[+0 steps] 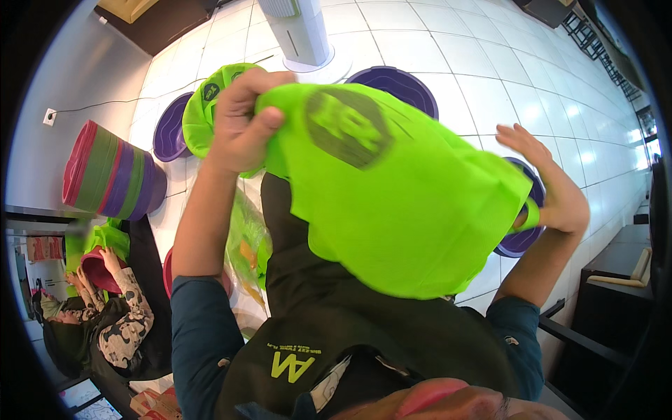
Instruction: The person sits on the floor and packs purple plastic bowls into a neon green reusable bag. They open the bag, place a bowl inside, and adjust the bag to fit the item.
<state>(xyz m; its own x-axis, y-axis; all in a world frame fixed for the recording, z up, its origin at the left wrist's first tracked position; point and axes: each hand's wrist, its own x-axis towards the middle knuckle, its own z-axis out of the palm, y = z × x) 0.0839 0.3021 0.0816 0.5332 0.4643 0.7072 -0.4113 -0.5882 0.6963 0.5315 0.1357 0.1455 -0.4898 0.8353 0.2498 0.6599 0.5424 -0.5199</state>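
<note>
A bright lime-green fabric bag with a dark printed emblem is spread in front of my chest, blurred by motion. At its upper left corner, my left hand grips the cloth between thumb and fingers. My right hand is at the bag's right end, fingers extended and apart. A green handle loop passes around the thumb of that hand. Beyond my left hand, another green printed bag lies over a purple plastic basin. The bag in front hides part of the floor and my lap.
A tilted stack of coloured basins stands left. Purple basins lie ahead and behind my right hand. A white tower appliance stands ahead. Clear plastic packaging is beside my left arm. Far left, another person handles a red basin.
</note>
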